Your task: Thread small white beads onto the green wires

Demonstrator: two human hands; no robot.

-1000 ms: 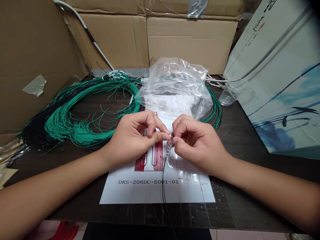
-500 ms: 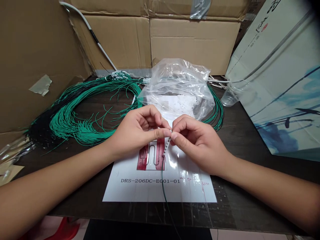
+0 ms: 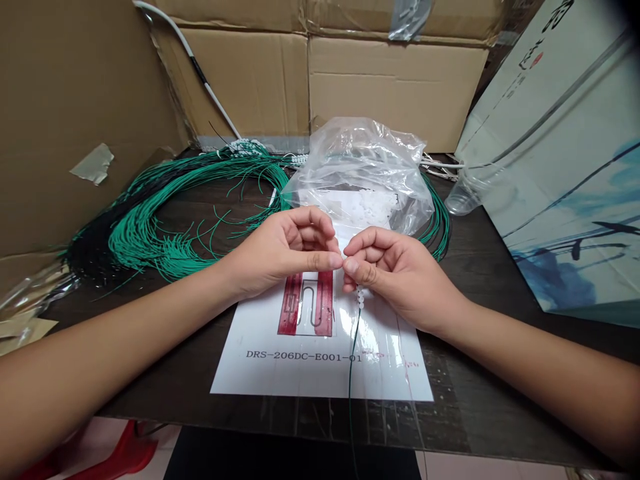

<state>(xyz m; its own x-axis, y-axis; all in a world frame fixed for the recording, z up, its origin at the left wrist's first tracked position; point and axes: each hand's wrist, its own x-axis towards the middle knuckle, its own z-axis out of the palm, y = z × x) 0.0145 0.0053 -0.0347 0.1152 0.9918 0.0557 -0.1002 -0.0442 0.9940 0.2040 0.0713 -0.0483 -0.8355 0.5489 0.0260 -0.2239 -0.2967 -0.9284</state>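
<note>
In the middle of the head view, my left hand (image 3: 295, 253) and my right hand (image 3: 387, 270) meet at their fingertips above a printed sheet. My right hand pinches a thin dark green wire (image 3: 353, 357) between thumb and fingers. Several small white beads (image 3: 361, 300) sit on this wire just under my right fingers, and its lower end hangs past the table edge. My left thumb is pressed in against the fingers behind it, right beside the right fingertips. A tiny white bit shows where the fingertips meet; my fingers cover most of it.
The printed sheet (image 3: 235, 377) lies under clear tape on the dark table (image 3: 480, 373). Behind it stands a clear plastic bag (image 3: 365, 143) with white bits. Bundled green wires (image 3: 135, 233) curve on the left. Cardboard (image 3: 255, 87) walls the back; a painted white box (image 3: 575, 200) stands right.
The beaded wire now hangs further right, below my right hand, with its beads closer to my fingers. My left index finger has lifted away from the fingertips. The view has shifted slightly.
</note>
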